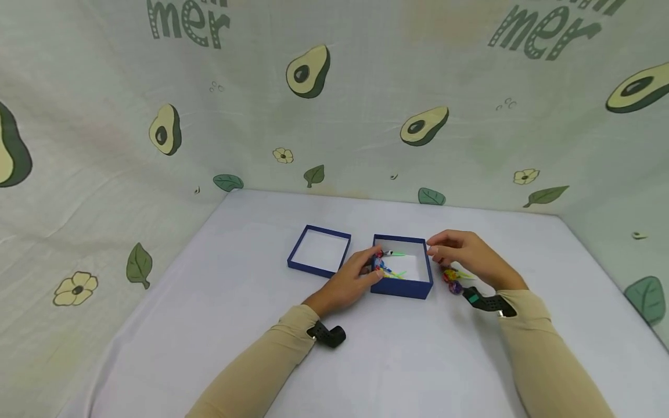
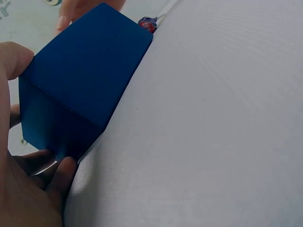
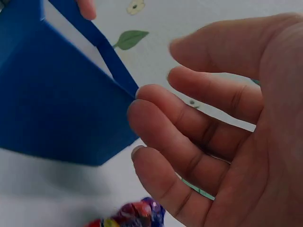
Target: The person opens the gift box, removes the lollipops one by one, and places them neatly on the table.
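A blue open-topped box (image 1: 401, 288) with a white inside stands on the white table. Several wrapped lollipops (image 1: 380, 265) with green and yellow sticks lie along its left side. My left hand (image 1: 349, 280) holds the box at its left end; in the left wrist view its thumb is at the rim and other fingers press the blue wall (image 2: 80, 71) lower down. My right hand (image 1: 462, 251) holds nothing, fingers loosely bent, fingertips right at the box's right edge. Below it, more lollipops (image 1: 450, 277) lie on the table, also seen as bright wrappers (image 3: 139, 213) in the right wrist view.
A shallow blue-rimmed lid (image 1: 315, 270), white inside, lies left of the box, its near right corner close to my left hand. Behind the white table (image 1: 209, 325) hangs a pale cloth (image 1: 360, 116) printed with avocados and leaves.
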`<state>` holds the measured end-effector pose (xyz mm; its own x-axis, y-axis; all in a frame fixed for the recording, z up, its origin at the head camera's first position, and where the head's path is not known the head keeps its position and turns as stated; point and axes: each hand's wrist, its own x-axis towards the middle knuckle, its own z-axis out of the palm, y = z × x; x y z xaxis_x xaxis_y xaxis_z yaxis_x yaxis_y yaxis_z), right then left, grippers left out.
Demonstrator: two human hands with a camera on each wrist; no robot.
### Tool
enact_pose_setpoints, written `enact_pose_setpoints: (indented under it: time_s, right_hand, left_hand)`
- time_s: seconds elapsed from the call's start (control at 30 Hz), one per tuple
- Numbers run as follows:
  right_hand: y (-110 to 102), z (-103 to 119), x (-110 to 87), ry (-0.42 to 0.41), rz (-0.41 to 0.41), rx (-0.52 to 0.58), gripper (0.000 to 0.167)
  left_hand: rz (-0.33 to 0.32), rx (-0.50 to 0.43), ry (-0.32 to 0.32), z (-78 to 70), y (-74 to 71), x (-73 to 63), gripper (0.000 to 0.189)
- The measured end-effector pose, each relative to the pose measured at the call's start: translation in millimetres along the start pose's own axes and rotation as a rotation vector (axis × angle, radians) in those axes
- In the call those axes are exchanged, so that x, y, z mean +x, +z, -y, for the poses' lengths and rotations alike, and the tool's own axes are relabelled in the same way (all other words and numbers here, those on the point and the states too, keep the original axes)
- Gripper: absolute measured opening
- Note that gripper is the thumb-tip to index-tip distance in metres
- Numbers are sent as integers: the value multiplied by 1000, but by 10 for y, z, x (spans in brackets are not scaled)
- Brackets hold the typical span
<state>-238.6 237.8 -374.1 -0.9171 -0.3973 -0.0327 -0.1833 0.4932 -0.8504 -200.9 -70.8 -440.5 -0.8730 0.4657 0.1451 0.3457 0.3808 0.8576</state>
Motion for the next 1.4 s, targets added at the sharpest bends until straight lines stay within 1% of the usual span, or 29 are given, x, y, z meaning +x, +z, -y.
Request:
enact_pose_setpoints:
  time_s: [0.13, 0.33, 0.47, 0.6, 0.7, 0.9, 1.07, 1.23, 1.4]
  right_hand:
    - [41, 57, 81, -6, 21, 7, 47]
    - [104, 166, 189, -25, 44, -14, 44]
    - [140, 245, 285, -34, 53, -51, 38]
    - [167, 296, 348, -30, 69, -46, 32]
    - [189, 316, 382, -45, 92, -45, 32]
    - [218, 352, 426, -66, 124, -80, 32]
    - [252, 358, 496, -92, 179, -87, 36]
    - [298, 369, 557, -89, 216, -88, 37]
    - [333, 402, 596, -93, 238, -125, 35]
  left_hand:
    - [1, -1, -7, -4, 6, 10, 64]
    - [2, -1, -8, -9, 3, 7, 64]
    - [-4, -3, -2, -19, -8, -1, 64]
    - [-3, -4, -6, -23, -12, -9, 64]
    - [-5, -1, -6, -16, -9, -10, 64]
    - [2, -11, 1, -10, -3, 2, 65]
    - [2, -18, -2, -9, -5, 2, 64]
    - [6, -26, -8, -22, -9, -6, 64]
    - [7, -31, -1, -18, -14, -3, 63]
